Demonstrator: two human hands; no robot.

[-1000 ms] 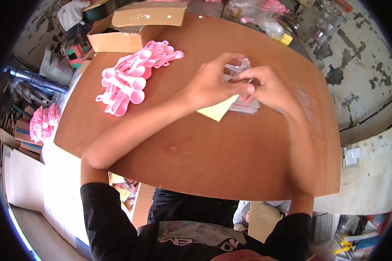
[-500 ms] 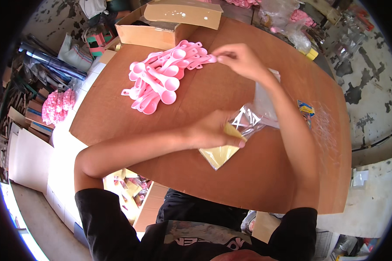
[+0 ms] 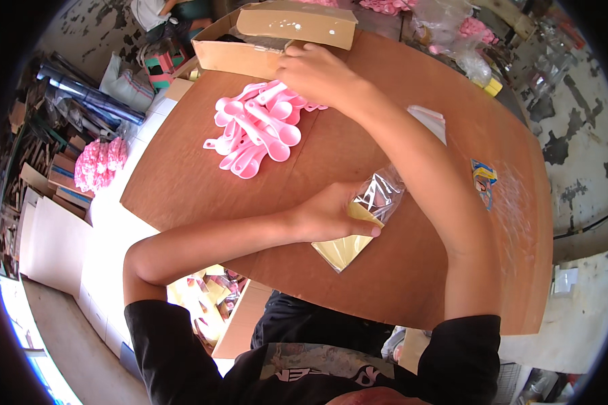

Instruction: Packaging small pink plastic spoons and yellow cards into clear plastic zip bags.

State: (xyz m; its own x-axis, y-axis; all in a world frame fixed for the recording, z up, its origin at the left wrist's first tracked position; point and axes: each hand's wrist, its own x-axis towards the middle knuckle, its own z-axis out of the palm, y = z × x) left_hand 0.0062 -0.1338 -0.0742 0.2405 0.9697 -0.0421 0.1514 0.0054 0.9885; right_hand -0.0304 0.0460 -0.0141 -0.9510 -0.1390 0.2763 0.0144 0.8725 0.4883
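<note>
My left hand [image 3: 327, 212] is closed on a clear plastic bag [image 3: 380, 192] with a yellow card [image 3: 344, 248] inside, held just above the brown table. Its thumb presses on the card's upper part. My right hand [image 3: 314, 73] reaches across to the far side, over the pink spoons and beside the near corner of the open cardboard box [image 3: 240, 59]. Its fingers are curled, and whatever they hold is hidden. The heap of pink measuring spoons [image 3: 257, 128] lies left of the table's middle, its far right part covered by my right hand.
A stack of clear bags [image 3: 429, 123] lies partly behind my right forearm. Right of that forearm are a small blue-and-yellow packet [image 3: 483, 177] and loose clear strips [image 3: 513, 209]. A carton of packed items [image 3: 216, 297] stands below the table's near left edge. Pink bundles [image 3: 101, 165] are at the left.
My right hand has moved left and away from me, from the right end of the spoon heap to the box corner. My left hand keeps its grip on the bag. The view has shifted slightly.
</note>
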